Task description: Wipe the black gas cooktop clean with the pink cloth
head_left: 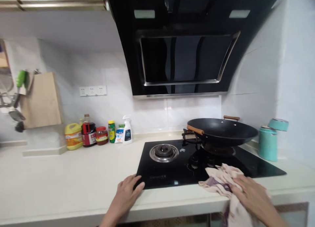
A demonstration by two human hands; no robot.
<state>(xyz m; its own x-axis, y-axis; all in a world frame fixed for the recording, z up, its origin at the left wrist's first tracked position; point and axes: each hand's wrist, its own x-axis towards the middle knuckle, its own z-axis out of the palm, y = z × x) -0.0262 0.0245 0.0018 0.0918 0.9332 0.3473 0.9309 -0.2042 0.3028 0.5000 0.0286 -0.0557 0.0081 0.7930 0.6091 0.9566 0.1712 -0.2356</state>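
My right hand presses on a crumpled pale pink cloth with purple patches, at the front edge of the black glass gas stove. Part of the cloth hangs down over the counter's front. With fingers spread, my left hand lies on the counter at the stove's front left corner and holds nothing. A black wok with wooden handles sits over the right burner. The left burner is bare, and a small whitish scrap lies beside it.
A white spray bottle, sauce jar, dark bottle and yellow jug stand along the back wall. At the right is a turquoise container. The black range hood slopes above the stove. A cutting board hangs left.
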